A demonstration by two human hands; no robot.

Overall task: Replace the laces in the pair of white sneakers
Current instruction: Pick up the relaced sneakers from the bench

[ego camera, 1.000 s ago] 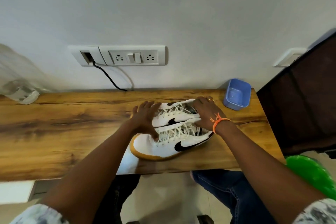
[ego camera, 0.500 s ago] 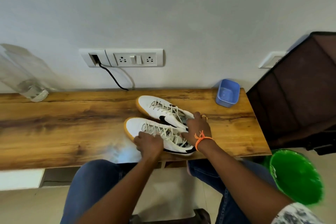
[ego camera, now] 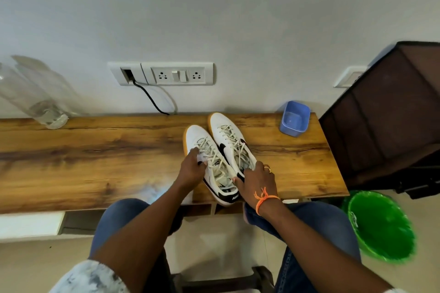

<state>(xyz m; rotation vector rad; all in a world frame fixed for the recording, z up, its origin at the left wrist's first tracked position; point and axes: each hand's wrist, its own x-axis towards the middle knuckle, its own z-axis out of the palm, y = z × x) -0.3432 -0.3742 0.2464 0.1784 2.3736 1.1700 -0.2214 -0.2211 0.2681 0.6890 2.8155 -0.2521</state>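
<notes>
Gripping: left hand (ego camera: 190, 169) curls on left sneaker (ego camera: 204, 150) (laced side); right hand (ego camera: 258, 181) clasps right sneaker (ego camera: 228, 133) heel
Setting: wooden desk (ego camera: 95, 154)

Plain pale grey wall (ego camera: 238, 19) behind. White socket panel (ego camera: 177, 74) on the wall with two sockets and a switch; black cable (ego camera: 150, 97) runs from its left port down behind the surface's far edge. Second white wall plate (ego camera: 348, 76) at right, partly hidden by a dark brown cabinet (ego camera: 390, 116) that stands beside the surface's right edge. Wood-grain surface (ego camera: 95, 157), glare patch near its front edge. Beige tiled floor (ego camera: 35, 266) below. Green bucket (ego camera: 381, 226) on the floor, right.
</notes>
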